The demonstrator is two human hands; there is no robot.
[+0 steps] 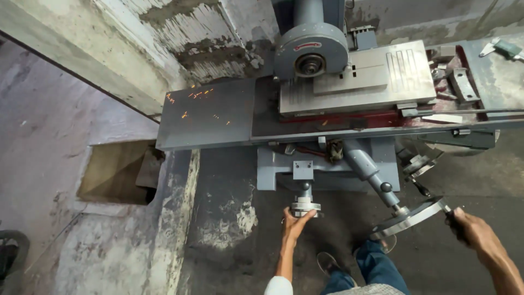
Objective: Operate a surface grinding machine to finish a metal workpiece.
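A view from a head camera looked straight down at a person standing before a blue-grey grinding machine (327,164) on a stained concrete floor (218,218). The left hand (295,224) reached forward, its fingers pressed together and curled over the rim of a small metal handwheel (304,207) that stuck out low on the machine's front, with the thumb lying along the near side. The right hand (472,229) was out to the right, fingers wrapped tightly around the dark handle (452,217) at the edge of a large shiny handwheel (410,217), which sat tilted on a thick grey shaft running up to the machine body. Above the hands, the long flat machine table (207,117) stretched to the left, with orange sparks (194,95) scattered across its dark surface. A round grey wheel guard (311,50) stood over the table, just beside a flat ribbed steel block (376,74) resting on it. At the right end, an open reddish tray (461,54) held several loose metal parts, clamps and bolts lying jumbled together; their exact kinds were too small to tell. To the left, a rectangular pit (117,172) opened in the floor, and what was in it could not be made out. The person's blue trouser leg (376,267) and a sandalled foot (327,263) showed at the bottom edge.
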